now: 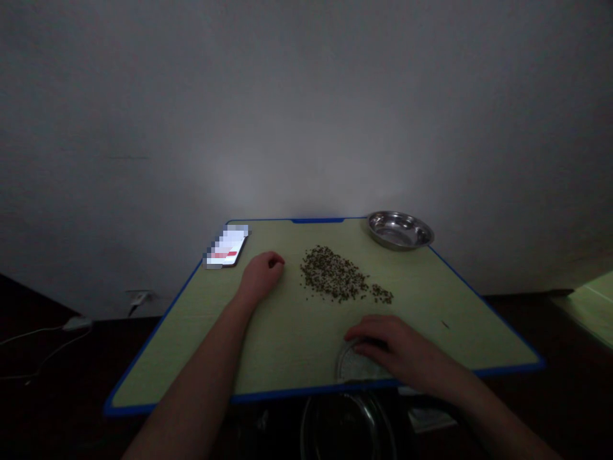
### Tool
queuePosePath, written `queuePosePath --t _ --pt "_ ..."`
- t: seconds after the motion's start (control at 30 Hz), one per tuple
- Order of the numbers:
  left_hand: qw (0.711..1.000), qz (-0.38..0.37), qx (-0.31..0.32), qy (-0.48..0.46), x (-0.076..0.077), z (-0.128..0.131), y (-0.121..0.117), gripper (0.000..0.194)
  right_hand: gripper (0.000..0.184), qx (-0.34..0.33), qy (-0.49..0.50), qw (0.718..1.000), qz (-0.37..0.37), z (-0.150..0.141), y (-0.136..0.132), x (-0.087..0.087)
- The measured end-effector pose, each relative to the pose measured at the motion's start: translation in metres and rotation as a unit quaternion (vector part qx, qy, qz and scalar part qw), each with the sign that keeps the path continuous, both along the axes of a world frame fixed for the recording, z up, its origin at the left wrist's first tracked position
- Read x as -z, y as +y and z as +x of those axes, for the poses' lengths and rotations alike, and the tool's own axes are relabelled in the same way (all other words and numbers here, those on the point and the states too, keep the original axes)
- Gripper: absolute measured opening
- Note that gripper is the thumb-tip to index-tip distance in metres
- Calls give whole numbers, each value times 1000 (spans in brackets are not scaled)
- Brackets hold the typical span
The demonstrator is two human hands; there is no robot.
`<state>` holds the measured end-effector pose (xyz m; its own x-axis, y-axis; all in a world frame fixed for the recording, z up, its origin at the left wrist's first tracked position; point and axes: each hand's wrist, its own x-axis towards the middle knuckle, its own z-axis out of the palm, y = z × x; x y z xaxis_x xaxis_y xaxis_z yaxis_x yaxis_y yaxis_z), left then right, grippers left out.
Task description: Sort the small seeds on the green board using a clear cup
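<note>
My left hand rests on the pale green tabletop, its fingers curled in and nothing visible in them. Just to its right lies a loose pile of small brown seed-like grains, with a smaller cluster at its right end. Near the front edge my right hand is bent around the rim of a clear round dish. Its thumb lies inside the rim and the fingers outside; the hand covers the dish's right part.
A shiny metal bowl stands at the far right corner. A lit phone lies at the left edge. Blue trim borders the table. Below the front edge is a round, see-through vessel. A wall rises behind.
</note>
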<state>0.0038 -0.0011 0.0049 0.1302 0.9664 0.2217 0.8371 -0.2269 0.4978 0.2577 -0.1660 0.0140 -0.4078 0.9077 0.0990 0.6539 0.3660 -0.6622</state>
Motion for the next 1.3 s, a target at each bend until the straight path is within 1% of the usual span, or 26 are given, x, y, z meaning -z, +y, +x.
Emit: queuePosePath --t 0.3,0.53,0.77,0.83,0.9,1.1,1.2,1.3 --pt "1000 -2 2 3 2 0 1 24 21 11 17 999 -26 -1 -2 0" --pt "1000 -2 2 -2 1 0 1 24 20 5 27 999 -38 -2 -6 -6" --pt "1000 -4 -1 1 1 0 1 25 18 7 34 998 -47 1 -8 -5" --pt "1000 -1 -1 -2 1 0 1 25 17 31 34 998 -40 8 -6 -7" --pt "1000 1 1 -4 2 -1 1 25 17 76 39 996 -23 19 -1 -10" --pt "1000 7 5 -3 3 -2 1 25 22 203 43 977 43 65 13 -12" --pt "1000 3 5 -2 2 -2 1 25 22 222 29 973 56 84 13 -12" --pt "1000 1 4 -1 0 -1 0 25 21 208 20 977 39 91 10 -12"
